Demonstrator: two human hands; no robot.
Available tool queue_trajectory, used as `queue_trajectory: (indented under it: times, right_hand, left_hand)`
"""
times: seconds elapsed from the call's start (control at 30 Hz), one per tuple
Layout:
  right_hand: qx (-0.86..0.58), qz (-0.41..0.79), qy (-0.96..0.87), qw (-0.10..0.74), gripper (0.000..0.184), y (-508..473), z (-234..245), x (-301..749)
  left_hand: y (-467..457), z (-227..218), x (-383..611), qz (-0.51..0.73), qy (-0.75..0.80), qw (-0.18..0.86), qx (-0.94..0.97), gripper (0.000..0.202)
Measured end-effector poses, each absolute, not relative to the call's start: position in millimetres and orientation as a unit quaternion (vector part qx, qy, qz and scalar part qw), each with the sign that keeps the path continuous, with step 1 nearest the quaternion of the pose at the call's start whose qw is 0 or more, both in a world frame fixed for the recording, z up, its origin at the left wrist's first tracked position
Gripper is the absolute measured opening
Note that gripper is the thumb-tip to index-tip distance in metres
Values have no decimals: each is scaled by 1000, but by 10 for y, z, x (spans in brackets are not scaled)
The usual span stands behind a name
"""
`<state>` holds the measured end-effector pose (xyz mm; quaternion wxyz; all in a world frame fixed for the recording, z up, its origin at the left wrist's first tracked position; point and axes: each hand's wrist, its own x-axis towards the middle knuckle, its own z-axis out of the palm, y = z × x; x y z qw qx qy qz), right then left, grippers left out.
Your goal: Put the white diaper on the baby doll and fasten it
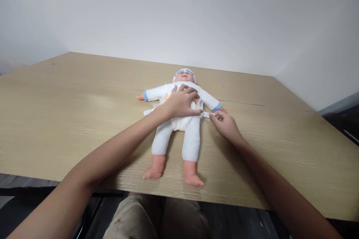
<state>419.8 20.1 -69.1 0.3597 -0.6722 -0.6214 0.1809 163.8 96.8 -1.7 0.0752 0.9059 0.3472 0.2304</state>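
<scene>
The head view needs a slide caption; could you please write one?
Left hand on a doll lying face-up on a table, right hand pinching a white waist tab.

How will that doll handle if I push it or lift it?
The doll may flop when lifted, since its arms look like padded cloth. Its smooth feet seem firmer. Lying flat with arms spread, it probably won't roll.

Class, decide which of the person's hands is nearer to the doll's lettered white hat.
Left. The left hand lies across the front of the doll, below the hat; the right hand is farther off, beside the doll's waist, pinching a white tab.
</scene>
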Motion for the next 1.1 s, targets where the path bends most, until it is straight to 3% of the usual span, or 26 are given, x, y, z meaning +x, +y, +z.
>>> queue_trajectory:
  times: [0.2,0.47,0.67,0.83,1.1]
  right_hand:
    - [-586,312,-587,463,52,212,-553,4160]
    - [-536,347,-620,456,49,655,-302,3637]
    - [-542,314,-616,477,47,630,-368,3431]
    - [-496,119,-706,491,39,256,-496,3522]
    - [-429,94,-797,415,58,222,-611,3578]
  left_hand:
    - [965,-37,1640,233,351,73,904,52]
    - [968,-15,1639,227,343,66,909,54]
    - [984,-37,1629,233,345,65,907,52]
    - [1010,-60,1625,231,344,84,906,56]
    - [1038,-29,1314,297,287,208,887,61]
